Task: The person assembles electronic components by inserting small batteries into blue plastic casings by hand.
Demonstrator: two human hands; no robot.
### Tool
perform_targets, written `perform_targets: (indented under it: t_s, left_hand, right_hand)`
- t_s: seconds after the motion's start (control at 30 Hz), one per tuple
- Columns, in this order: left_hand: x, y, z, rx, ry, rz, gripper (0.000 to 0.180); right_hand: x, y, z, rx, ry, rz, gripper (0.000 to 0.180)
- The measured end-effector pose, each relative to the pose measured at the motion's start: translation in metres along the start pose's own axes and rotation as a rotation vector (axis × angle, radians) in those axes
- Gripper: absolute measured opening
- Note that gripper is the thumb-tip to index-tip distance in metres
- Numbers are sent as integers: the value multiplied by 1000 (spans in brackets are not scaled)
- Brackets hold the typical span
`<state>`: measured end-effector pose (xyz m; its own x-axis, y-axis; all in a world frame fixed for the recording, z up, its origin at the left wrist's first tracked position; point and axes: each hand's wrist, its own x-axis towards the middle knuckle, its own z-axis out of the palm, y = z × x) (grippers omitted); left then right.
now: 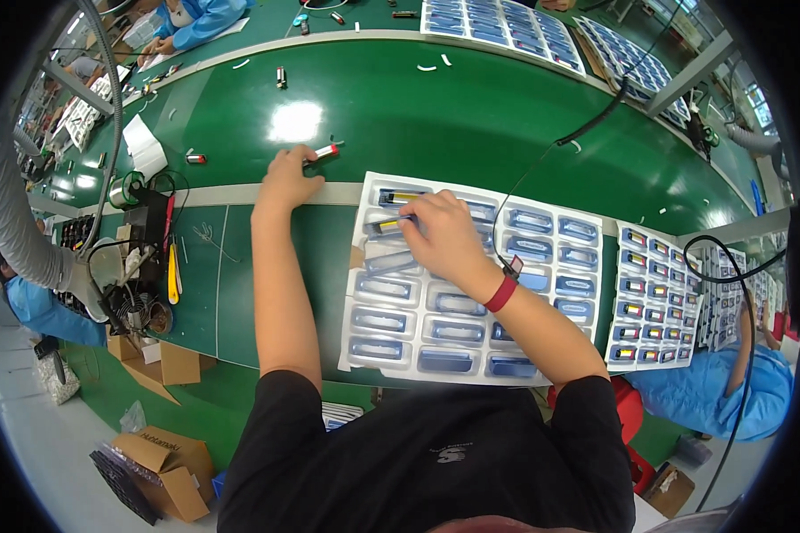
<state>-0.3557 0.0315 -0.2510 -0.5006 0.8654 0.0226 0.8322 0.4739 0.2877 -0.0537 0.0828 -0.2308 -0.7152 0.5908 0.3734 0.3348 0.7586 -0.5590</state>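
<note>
- The person is sitting at a green conveyor-belt bench (436, 115), with both bare forearms reaching out from the lower edge of the view.
- The left hand (286, 178) is reaching to the far edge of the belt divider, and its fingers are closing around a small silver cylindrical part with a red end (324, 152). The part is lying on the green belt just beyond the pale divider strip (213, 194), with its red end pointing right.
- The right hand (444, 235), with a red wrist strap (500, 293) on its wrist, is resting over the white moulded plastic tray with blue-lined pockets (444, 333). Its fingertips are pinching a second small silver part with a yellow band (389, 225) and seating it in a pocket in the tray's upper-left corner.
- 1 pocket directly above it is already holding a similar yellow-banded part (400, 195); most other pockets are looking vacant.
- Step in hand, by my reading: loading parts into the tray, 1 per pocket, with the work barely begun.
- The next move is likely calling for the left hand to lift its part clear of the belt, turn it to match the seated ones and bring it to a neighbouring open pocket, while the right hand is pressing its part flat.
- A second tray filled with small parts (651, 298) is lying just right of the first.
- A soldering stand with tools (142, 258) is standing at the left.
</note>
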Motion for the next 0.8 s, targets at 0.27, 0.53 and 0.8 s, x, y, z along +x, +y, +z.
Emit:
perform_targets:
  t_s: [0.27, 0.53, 0.8]
  left_hand:
    - [12, 11, 20, -242, 172, 28, 31]
    - [20, 9, 36, -265, 285, 158, 20]
    - [-18, 96, -49, -702, -61, 339, 20]
  right_hand:
    - [-2, 9, -11, -133, 3, -57, 10]
    - [6, 9, -42, 203, 105, -31, 16]
    - [3, -3, -70, 73, 251, -97, 43]
